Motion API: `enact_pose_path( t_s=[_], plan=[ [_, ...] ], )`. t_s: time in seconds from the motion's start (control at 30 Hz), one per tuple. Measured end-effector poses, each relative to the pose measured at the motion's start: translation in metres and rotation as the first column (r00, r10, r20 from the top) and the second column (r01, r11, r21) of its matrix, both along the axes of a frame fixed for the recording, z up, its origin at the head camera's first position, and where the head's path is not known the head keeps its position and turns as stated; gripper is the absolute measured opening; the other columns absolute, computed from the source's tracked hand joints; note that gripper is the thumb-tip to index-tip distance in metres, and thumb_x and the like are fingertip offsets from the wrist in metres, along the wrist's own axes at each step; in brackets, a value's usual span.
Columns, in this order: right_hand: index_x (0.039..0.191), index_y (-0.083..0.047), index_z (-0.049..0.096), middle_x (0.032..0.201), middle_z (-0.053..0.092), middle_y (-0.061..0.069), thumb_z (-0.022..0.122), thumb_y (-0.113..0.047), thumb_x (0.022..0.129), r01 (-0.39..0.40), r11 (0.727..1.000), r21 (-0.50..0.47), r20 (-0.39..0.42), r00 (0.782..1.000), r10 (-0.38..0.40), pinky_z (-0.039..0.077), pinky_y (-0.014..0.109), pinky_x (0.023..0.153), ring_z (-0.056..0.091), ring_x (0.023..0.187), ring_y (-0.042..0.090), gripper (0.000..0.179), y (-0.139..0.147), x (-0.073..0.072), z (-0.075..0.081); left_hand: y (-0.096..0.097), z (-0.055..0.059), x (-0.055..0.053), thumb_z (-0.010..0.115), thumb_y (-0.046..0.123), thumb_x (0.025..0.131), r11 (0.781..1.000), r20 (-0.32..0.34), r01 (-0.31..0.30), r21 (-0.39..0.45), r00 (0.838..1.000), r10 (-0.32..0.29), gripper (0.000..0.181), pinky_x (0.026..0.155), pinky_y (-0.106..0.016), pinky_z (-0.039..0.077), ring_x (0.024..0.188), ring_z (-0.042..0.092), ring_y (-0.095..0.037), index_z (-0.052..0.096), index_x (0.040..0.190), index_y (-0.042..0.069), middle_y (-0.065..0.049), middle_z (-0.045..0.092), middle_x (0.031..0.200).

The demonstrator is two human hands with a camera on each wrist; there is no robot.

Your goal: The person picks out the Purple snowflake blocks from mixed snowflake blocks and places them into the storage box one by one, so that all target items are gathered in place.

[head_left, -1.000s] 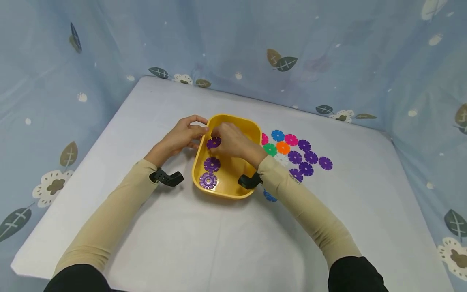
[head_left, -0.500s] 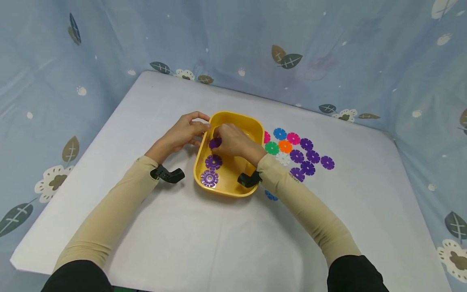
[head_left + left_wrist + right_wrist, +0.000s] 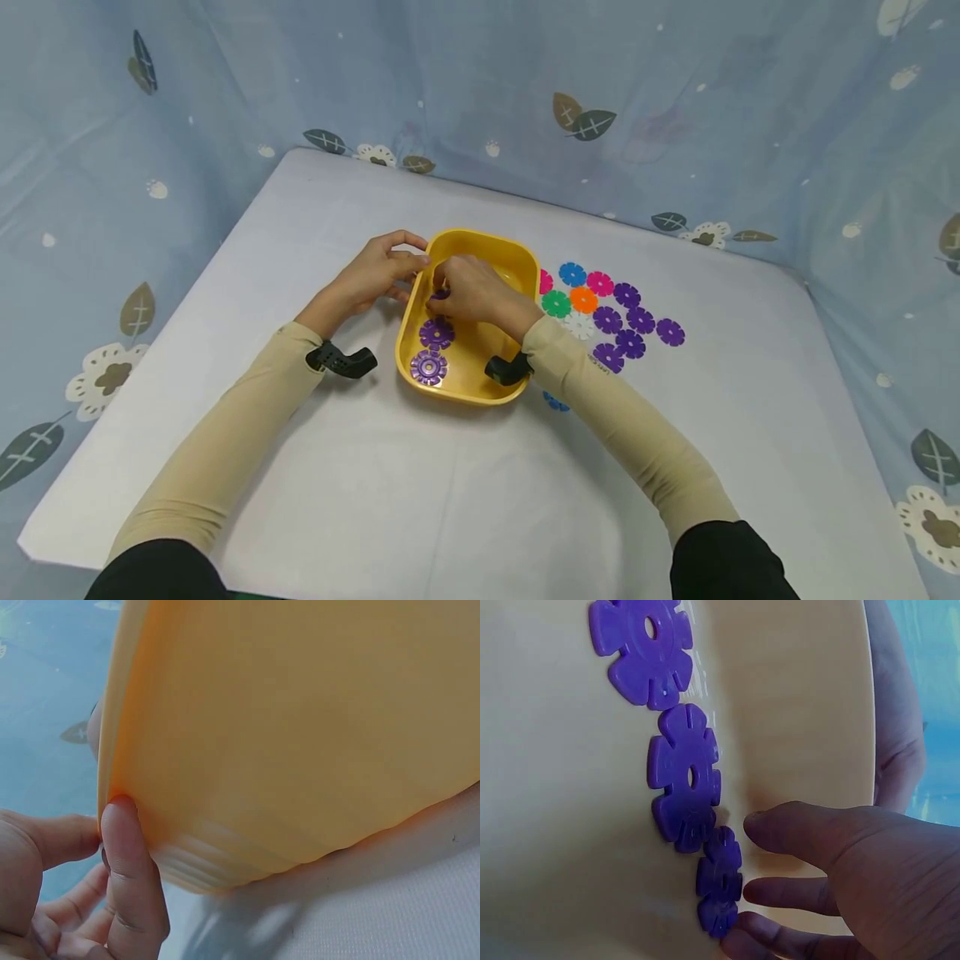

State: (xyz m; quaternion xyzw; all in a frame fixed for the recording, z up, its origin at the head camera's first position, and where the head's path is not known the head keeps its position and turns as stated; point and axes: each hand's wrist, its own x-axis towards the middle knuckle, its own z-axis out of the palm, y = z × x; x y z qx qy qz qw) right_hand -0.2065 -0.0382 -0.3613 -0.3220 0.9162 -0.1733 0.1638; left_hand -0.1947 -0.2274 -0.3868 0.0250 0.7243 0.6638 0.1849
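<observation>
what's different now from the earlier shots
The right hand has edged slightly left in the yellow tray, covering more of the farthest purple flower disc. The left hand at the rim, the two nearer purple discs and the discs outside stay put.

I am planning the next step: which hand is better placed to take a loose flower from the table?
Probably the right hand: the loose flowers lie on its side of the tray, while the left hand holds the opposite rim.

The tray (image 3: 480,367) and purple discs (image 3: 669,754) look like glossy plastic, the curtain (image 3: 465,67) like cloth.
</observation>
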Motion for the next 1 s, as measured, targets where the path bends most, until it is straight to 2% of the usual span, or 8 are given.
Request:
enact_pose_path(
  t_s=[0.2,0.33,0.4,0.53,0.63,0.83,1.0],
  plan=[
    [0.101,-0.006,0.071,0.074,0.063,0.002,0.074,-0.029,0.092,0.004,1.000,0.005,0.008,1.000,-0.004,0.045,0.023,0.053,0.057,0.060,0.015,0.025,0.000,0.001,0.000,0.001,-0.001,-0.002,0.062,0.026,0.102,1.000,0.000,0.010,-0.009,1.000,-0.010,0.039,0.054,-0.026,0.056,0.082,0.066,-0.021,0.049,0.134,0.008,-0.018,0.067,0.114],
    [0.109,-0.003,0.070,0.079,0.065,0.003,0.073,-0.030,0.093,0.016,1.000,-0.001,0.006,1.000,-0.016,0.047,0.023,0.055,0.059,0.062,0.015,0.031,0.000,0.002,0.003,-0.001,-0.001,-0.003,0.062,0.025,0.101,1.000,0.001,0.017,-0.009,1.000,-0.017,0.039,0.054,-0.026,0.056,0.082,0.066,-0.020,0.049,0.134,0.008,-0.019,0.067,0.114],
    [0.115,-0.001,0.069,0.089,0.068,0.006,0.072,-0.029,0.094,0.020,1.000,-0.023,-0.004,1.000,-0.020,0.051,0.022,0.060,0.062,0.068,0.015,0.035,0.001,0.003,0.007,-0.003,-0.001,-0.002,0.062,0.026,0.101,1.000,0.005,0.018,-0.010,1.000,-0.018,0.039,0.054,-0.026,0.056,0.081,0.066,-0.020,0.049,0.134,0.008,-0.018,0.067,0.113],
    [0.121,0.002,0.067,0.111,0.068,0.013,0.071,-0.027,0.095,0.023,0.994,-0.103,-0.058,0.998,-0.029,0.055,0.027,0.079,0.065,0.094,0.022,0.039,0.011,0.008,0.026,-0.008,-0.002,-0.002,0.063,0.027,0.101,1.000,0.012,0.014,-0.022,1.000,-0.014,0.039,0.056,-0.027,0.056,0.083,0.065,-0.021,0.050,0.134,0.010,-0.016,0.067,0.112],
    [0.121,0.001,0.068,0.114,0.066,0.015,0.071,-0.027,0.095,0.046,0.984,-0.170,-0.123,0.990,-0.068,0.053,0.032,0.085,0.061,0.104,0.027,0.038,0.026,0.012,0.044,-0.014,-0.003,-0.002,0.063,0.027,0.101,0.999,0.010,0.007,-0.040,1.000,-0.006,0.039,0.057,-0.028,0.057,0.084,0.064,-0.021,0.050,0.133,0.011,-0.016,0.066,0.113],
    [0.120,-0.002,0.069,0.114,0.066,0.012,0.072,-0.026,0.094,0.149,0.943,-0.297,-0.234,0.946,-0.223,0.055,0.037,0.086,0.062,0.100,0.025,0.035,0.083,0.019,0.070,-0.022,-0.004,-0.002,0.062,0.027,0.101,0.997,0.009,0.002,-0.079,1.000,-0.002,0.039,0.060,-0.030,0.059,0.084,0.065,-0.022,0.049,0.134,0.011,-0.018,0.066,0.114],
    [0.123,-0.001,0.067,0.118,0.065,0.015,0.072,-0.025,0.094,0.309,0.886,-0.346,-0.238,0.884,-0.402,0.055,0.047,0.090,0.062,0.104,0.029,0.038,0.144,0.024,0.074,-0.028,-0.002,-0.001,0.061,0.027,0.102,0.995,0.011,0.006,-0.100,1.000,-0.005,0.039,0.062,-0.031,0.059,0.084,0.065,-0.022,0.049,0.135,0.011,-0.017,0.067,0.113]
  ],
)
